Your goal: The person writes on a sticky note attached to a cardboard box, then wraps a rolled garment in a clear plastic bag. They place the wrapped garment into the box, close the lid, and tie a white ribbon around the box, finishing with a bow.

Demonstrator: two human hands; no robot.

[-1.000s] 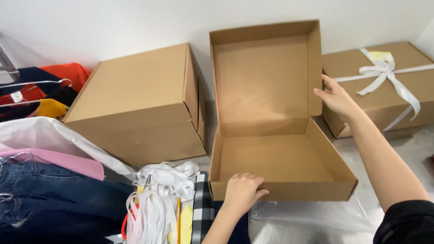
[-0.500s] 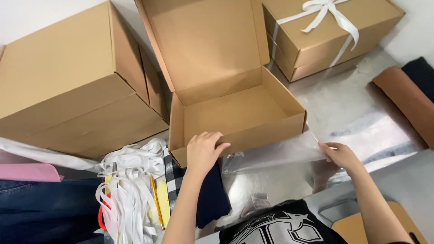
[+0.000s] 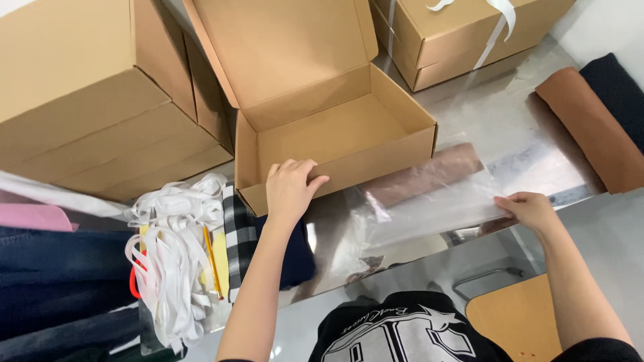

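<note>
An open, empty brown cardboard box [image 3: 396, 151] stands on the shiny table with its lid tilted back. My left hand [image 3: 290, 188] rests on the box's front left wall, fingers curled over the rim. My right hand [image 3: 530, 209] pinches the right edge of a clear plastic sheet or bag [image 3: 429, 204] that lies flat on the table in front of the box. A rolled brown cloth [image 3: 590, 127] lies to the right; its reflection shows under the plastic.
Stacked closed cardboard boxes [image 3: 87, 100] stand at the left. A box tied with white ribbon [image 3: 463, 33] is behind. A bundle of white ribbons [image 3: 171, 255], a checked cloth [image 3: 236, 241], folded jeans [image 3: 54, 275] and a dark cloth [image 3: 620, 87] lie around.
The view has tipped down and closer. My left hand rose from the table edge onto the box's front wall. My right hand came off the box lid and took the plastic sheet's edge.
</note>
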